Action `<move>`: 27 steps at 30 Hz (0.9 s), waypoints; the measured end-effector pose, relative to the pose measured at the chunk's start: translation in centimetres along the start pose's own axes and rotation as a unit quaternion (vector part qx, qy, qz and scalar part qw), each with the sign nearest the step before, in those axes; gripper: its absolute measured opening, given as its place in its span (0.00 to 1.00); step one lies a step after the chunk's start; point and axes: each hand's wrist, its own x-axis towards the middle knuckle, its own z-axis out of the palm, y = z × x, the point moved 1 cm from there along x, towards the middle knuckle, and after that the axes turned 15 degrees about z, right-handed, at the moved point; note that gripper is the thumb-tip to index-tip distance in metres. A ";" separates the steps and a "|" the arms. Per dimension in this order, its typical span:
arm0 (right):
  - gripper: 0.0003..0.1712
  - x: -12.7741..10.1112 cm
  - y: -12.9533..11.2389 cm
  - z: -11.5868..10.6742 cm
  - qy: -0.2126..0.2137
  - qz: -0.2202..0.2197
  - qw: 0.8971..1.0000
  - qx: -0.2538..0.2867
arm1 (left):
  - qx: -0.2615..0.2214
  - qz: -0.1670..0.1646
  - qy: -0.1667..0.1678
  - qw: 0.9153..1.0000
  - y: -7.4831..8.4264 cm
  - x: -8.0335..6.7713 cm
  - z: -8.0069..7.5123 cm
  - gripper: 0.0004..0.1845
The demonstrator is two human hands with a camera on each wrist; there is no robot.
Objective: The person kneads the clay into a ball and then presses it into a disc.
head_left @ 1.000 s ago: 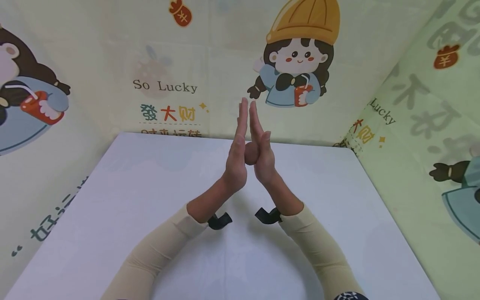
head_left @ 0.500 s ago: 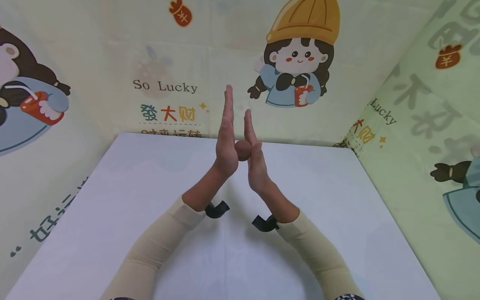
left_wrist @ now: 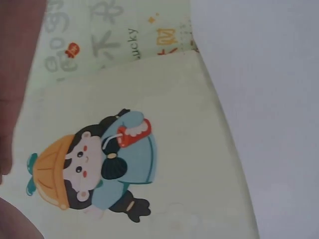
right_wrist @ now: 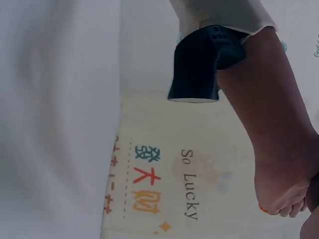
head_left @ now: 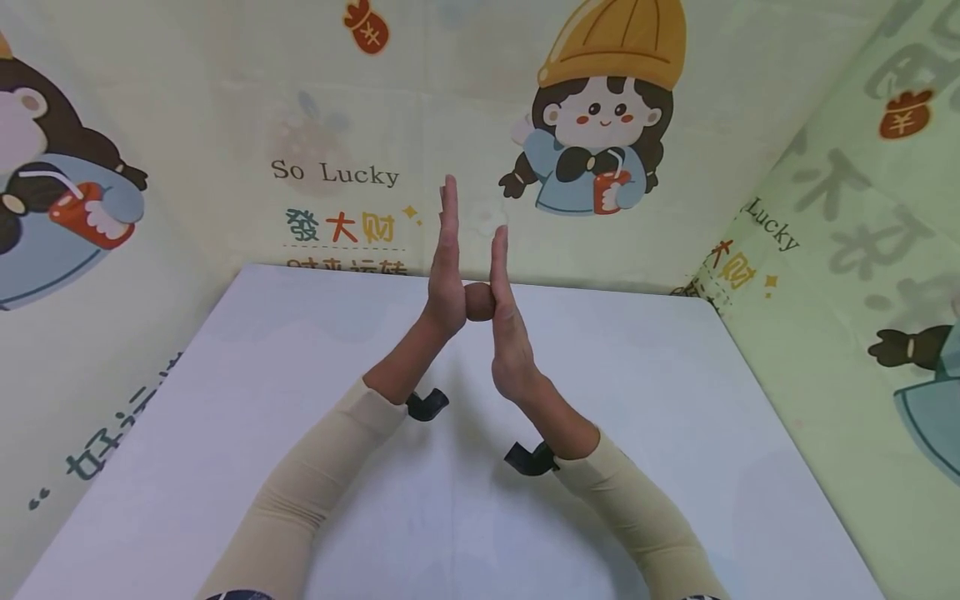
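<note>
Head view: straight-fingered, the left hand [head_left: 446, 279] and right hand [head_left: 511, 333] are pressing a brown ball [head_left: 480, 302] between them above the tabletop [head_left: 307, 350]; it is probably feeling light and doughy, suiting broad contact on opposite sides.

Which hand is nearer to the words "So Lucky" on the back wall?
Left. In the head view, the left hand is right of the words; the right hand is farther right, beyond the ball.
</note>
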 end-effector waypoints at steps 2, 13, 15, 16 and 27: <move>0.48 0.1 -0.3 -0.1 0.001 -0.002 1.000 -0.002 | 0.003 -0.012 -0.013 1.000 -0.3 -0.4 -0.1 0.37; 0.49 0.9 -0.7 -1.2 0.016 -0.004 1.000 -0.002 | 0.017 0.002 -0.088 0.996 -0.9 -2.3 0.7 0.37; 0.48 1.0 -0.6 -1.4 0.018 -0.004 1.000 0.003 | 0.019 0.008 -0.095 0.995 -0.9 -2.5 1.0 0.36; 0.48 1.1 -0.6 -1.5 0.018 -0.004 1.000 0.007 | 0.022 0.011 -0.100 0.995 -1.0 -2.6 1.1 0.36; 0.49 2.3 -0.8 -3.1 0.043 0.003 0.999 0.022 | -0.001 0.001 -0.126 0.992 -0.3 -4.3 2.6 0.40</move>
